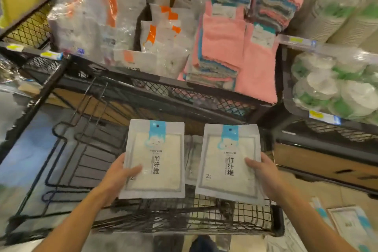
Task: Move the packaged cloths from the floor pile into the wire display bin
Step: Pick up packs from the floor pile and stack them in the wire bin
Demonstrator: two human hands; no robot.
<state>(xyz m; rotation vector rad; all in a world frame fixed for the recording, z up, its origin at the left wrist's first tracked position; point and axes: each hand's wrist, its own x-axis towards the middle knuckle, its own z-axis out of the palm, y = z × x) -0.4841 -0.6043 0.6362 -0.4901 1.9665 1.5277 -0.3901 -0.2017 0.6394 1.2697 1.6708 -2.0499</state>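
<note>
hands: left hand [120, 174] grips left pack [154, 159] | right hand [263, 172] grips right pack [230, 163] | white, blue-topped, flat

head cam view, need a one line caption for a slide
Left hand and right hand each hold a packaged cloth above the wire display bin.

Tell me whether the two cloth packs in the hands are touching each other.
Apart. The head view shows a clear gap between the left pack and the right pack, with the wire bin visible between.

Black mesh shelves [184, 90] hold pink towels [223, 43] and stacked paper cups [335, 12].
</note>
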